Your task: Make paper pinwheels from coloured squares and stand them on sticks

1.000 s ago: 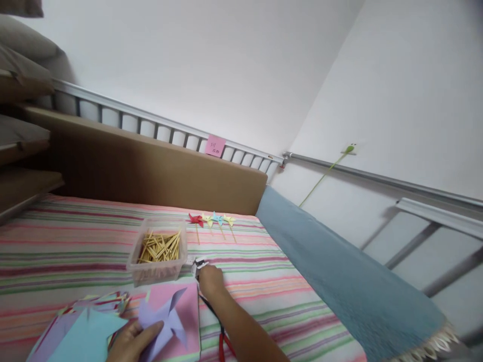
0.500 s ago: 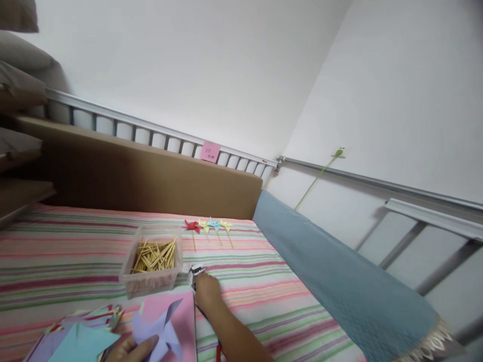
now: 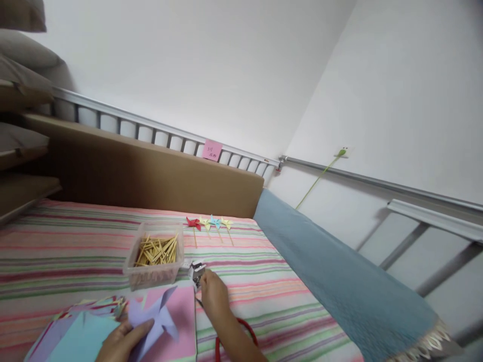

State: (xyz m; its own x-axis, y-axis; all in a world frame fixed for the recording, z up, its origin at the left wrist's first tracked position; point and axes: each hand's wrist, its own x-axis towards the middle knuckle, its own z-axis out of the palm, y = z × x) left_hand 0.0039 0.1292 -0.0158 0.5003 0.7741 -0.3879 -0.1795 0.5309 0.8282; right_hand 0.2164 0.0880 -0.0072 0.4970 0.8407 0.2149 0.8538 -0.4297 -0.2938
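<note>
My left hand [image 3: 124, 339] pinches a lavender paper pinwheel [image 3: 153, 317], its blades folded up, over a pink sheet [image 3: 183, 317]. My right hand [image 3: 214, 291] reaches to a small open white packet [image 3: 196, 272] with dark and shiny bits in it. Its fingers are closed together at the packet's edge; what they hold, if anything, is too small to make out. Red loop handles [image 3: 247, 329], apparently of scissors, lie partly under my right forearm. Left of my left hand is a stack of coloured paper [image 3: 83, 334], pale blue on top.
A clear plastic tub [image 3: 134, 271] of short wooden sticks [image 3: 158, 251] stands beyond the pink sheet. Several finished pinwheels on sticks, a red one [image 3: 193, 223] among them, lie in a row farther back. A brown padded board [image 3: 151, 176] borders the striped cloth [image 3: 264, 281].
The lavender pinwheel and my left hand have risen slightly in view. My right hand stays by the packet, shifted a little right, and more of the red handles shows.
</note>
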